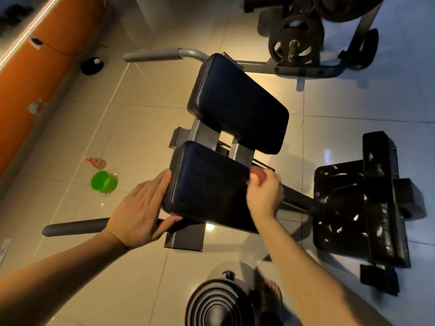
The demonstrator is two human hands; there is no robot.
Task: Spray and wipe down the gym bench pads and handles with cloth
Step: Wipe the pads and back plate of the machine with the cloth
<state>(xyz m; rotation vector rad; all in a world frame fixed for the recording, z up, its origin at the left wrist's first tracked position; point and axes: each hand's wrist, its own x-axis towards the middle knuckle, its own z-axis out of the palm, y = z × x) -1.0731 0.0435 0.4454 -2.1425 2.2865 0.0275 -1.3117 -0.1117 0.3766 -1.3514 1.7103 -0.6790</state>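
Note:
The gym bench has two black pads, a near pad (207, 187) and a far pad (237, 102), on a grey frame. A grey handle (153, 55) sticks out at the far left and a darker handle (75, 227) at the near left. My left hand (141, 208) lies flat against the near pad's left side, fingers straight, thumb along its front edge. My right hand (264, 194), blurred, curls on the pad's right edge. No cloth is visible. A spray bottle (95, 162) lies on the floor to the left.
A green cup (103, 181) stands by the spray bottle. A worn black footplate (353, 208) sits to the right. Weight plates (295, 41) hang on a rack at the back, another stack (219, 304) lies near my feet. An orange wall (35, 78) runs along the left.

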